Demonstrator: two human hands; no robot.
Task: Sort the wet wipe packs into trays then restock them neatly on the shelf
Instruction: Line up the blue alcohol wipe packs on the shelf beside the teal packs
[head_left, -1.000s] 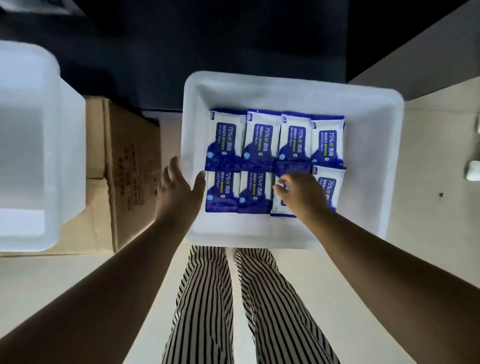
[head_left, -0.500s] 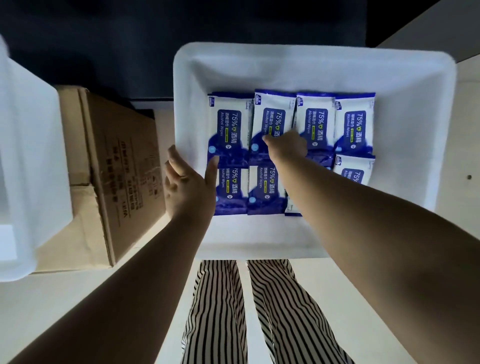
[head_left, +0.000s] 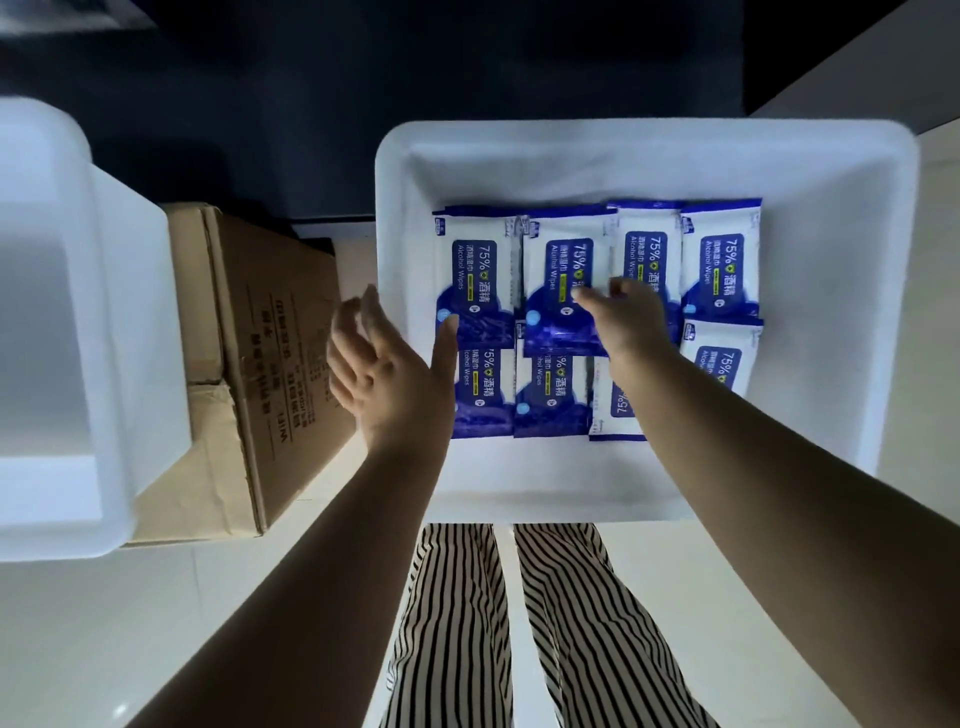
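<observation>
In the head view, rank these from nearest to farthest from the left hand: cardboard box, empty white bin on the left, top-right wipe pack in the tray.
From the left hand:
1. Cardboard box, just to its left.
2. Empty white bin, farther left, past the box.
3. Top-right wipe pack, across the tray to the right.

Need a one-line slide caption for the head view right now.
Right hand on alcohol wipe packs in white tray; left hand open at its edge.

Dim room, pale floor

Glossy cream tiled floor (head_left: 130, 623) underfoot, catching soft light; dark wall (head_left: 415, 78) beyond; brown cardboard box (head_left: 270, 364) standing on the floor off to the left; pale ledge (head_left: 857, 67) angling across the upper right.
</observation>
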